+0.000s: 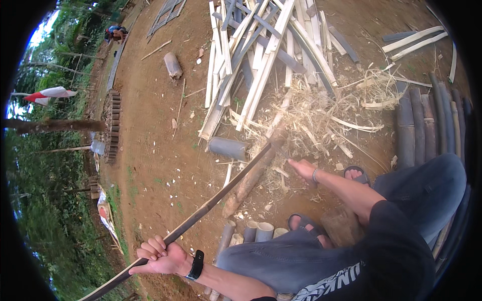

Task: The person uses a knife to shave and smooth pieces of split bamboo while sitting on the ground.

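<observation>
1 long bamboo strip (216, 201) runs through the left hand (163, 257), fingers wrapped round it, grip closed. Strip slants up and right from there; far end is over the log (246, 188), just left of the right hand (304, 171). Right hand is part-curled, near that end, apart from the strip; blur there, can't tell if it holds anything.

Strip: thin, narrow, 1 pale cut edge, 1 dark smooth face. Log: brown, round, lying on bare dirt (150, 125). Shavings (321, 118): pale, curly, tangled heap around the log's upper end. Split bamboo pile (268, 60): straight, flat slats, pale insides, grey-dark skins, crisscrossed, too many to count.

Counts: 1 dark bamboo tube (228, 147) lying left of the log, 1 brown bamboo piece (173, 65) farther up-left, 2 pale loose strips (416, 41) upper right, 2 sandals (307, 227), 1 black watch (197, 265) on left wrist, 1 bracelet (315, 175) on right. Round poles (405, 120) stacked at right, several.
</observation>
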### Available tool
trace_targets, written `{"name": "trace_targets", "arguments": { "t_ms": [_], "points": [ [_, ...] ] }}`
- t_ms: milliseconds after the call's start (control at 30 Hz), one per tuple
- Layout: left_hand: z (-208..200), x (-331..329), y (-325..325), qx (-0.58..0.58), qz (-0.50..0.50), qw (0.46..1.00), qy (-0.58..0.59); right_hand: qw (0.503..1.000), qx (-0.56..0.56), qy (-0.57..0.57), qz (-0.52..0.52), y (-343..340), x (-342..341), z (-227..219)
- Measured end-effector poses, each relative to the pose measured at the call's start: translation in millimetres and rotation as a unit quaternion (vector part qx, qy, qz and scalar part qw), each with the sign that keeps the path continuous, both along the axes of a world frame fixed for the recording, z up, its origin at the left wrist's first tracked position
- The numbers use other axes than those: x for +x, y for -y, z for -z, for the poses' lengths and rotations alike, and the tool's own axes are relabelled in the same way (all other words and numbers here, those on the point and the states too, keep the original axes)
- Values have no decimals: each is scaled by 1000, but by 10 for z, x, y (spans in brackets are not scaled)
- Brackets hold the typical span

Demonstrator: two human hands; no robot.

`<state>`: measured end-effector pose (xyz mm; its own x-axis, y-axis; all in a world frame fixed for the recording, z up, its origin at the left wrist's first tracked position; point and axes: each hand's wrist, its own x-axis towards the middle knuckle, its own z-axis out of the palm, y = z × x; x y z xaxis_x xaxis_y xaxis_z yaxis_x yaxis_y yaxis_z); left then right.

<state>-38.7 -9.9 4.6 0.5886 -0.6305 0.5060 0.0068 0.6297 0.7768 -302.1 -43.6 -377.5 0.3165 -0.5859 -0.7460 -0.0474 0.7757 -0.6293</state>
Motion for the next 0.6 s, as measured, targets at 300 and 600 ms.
{"name": "trace_targets", "arguments": {
  "t_ms": [300, 600],
  "points": [
    [74, 187, -82, -28, 204, 978, 36, 967, -183, 124, -124, -440, 564, -1858],
    [138, 317, -165, -71, 292, 953, 29, 964, -235, 63, -111, -723, 698, -2060]
  ]
}}
